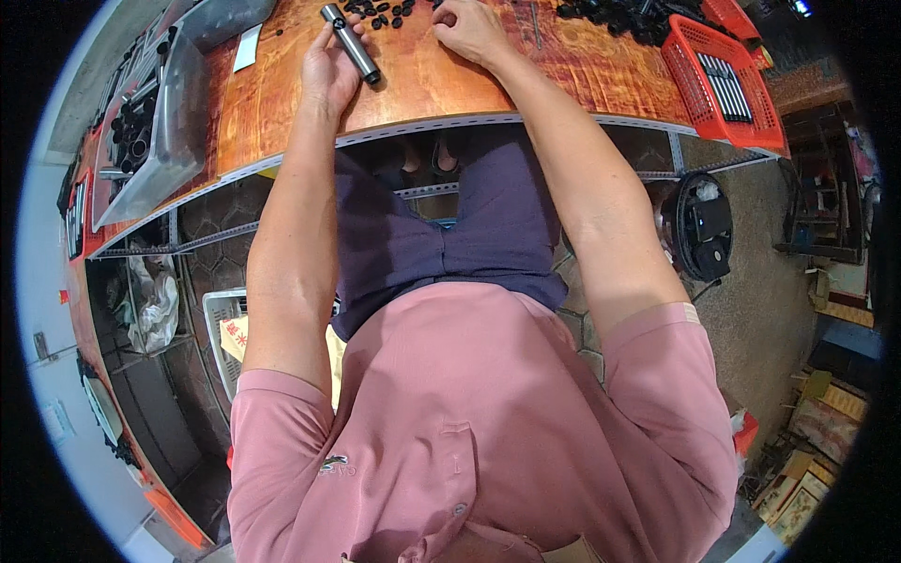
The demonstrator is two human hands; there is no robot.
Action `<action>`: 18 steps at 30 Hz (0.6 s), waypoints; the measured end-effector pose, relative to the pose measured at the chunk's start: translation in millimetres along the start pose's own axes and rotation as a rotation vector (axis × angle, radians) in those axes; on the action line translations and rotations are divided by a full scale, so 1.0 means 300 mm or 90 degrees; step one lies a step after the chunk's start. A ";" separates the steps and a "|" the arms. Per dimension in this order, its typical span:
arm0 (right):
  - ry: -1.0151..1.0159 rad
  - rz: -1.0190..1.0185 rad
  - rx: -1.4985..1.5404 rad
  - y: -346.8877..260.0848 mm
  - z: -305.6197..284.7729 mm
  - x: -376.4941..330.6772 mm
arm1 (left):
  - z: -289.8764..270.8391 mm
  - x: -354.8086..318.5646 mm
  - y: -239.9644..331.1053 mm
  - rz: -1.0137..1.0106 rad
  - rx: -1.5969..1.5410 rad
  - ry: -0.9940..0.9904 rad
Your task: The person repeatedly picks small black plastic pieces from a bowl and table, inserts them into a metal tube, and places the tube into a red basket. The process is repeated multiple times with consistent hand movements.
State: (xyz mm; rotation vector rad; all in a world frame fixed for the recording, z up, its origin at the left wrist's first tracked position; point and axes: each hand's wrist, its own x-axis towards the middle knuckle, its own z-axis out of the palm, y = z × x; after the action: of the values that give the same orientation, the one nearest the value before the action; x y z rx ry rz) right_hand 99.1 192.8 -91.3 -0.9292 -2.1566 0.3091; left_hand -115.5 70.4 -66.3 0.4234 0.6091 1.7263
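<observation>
My left hand (328, 70) is closed around a silver metal tube (353, 49), which has black ends and lies slanted across the palm and fingers. To its right, my right hand (469, 30) rests over the table with its fingers curled and pinched together. A bit of black shows at its fingertips, near the picture's upper edge, too small to name. Between the hands, several small black ring-like parts (380, 13) lie loose on the wooden tabletop (427, 86).
A clear plastic bin (178, 131) with dark tubes stands at the left. At the right are a red basket (685, 70) with silver tubes and a heap of black parts (638, 19). A white slip (247, 47) and a thin metal tool (536, 23) lie on the table.
</observation>
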 end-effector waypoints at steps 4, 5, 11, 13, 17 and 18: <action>-0.024 0.004 0.019 -0.037 -0.001 0.014 | -0.093 0.018 0.026 -0.066 -0.111 -0.158; -0.016 0.003 0.024 -0.033 -0.004 0.010 | -0.085 0.023 0.021 -0.063 -0.104 -0.140; 0.005 -0.002 0.033 -0.021 0.008 0.006 | -0.058 0.018 0.022 -0.044 -0.089 -0.124; -0.002 0.008 0.031 -0.020 0.010 0.008 | -0.072 0.014 0.022 -0.058 -0.100 -0.141; -0.024 0.014 0.035 -0.019 -0.001 0.012 | -0.054 0.021 0.016 -0.048 -0.080 -0.071; -0.018 0.012 0.035 -0.022 -0.003 0.010 | -0.047 0.024 0.016 -0.042 -0.074 -0.050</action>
State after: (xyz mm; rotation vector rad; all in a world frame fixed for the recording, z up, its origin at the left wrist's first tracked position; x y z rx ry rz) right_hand 94.9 190.0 -86.0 -0.9193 -2.1556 0.3916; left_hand -129.2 74.0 -75.0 0.3825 0.4594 1.6648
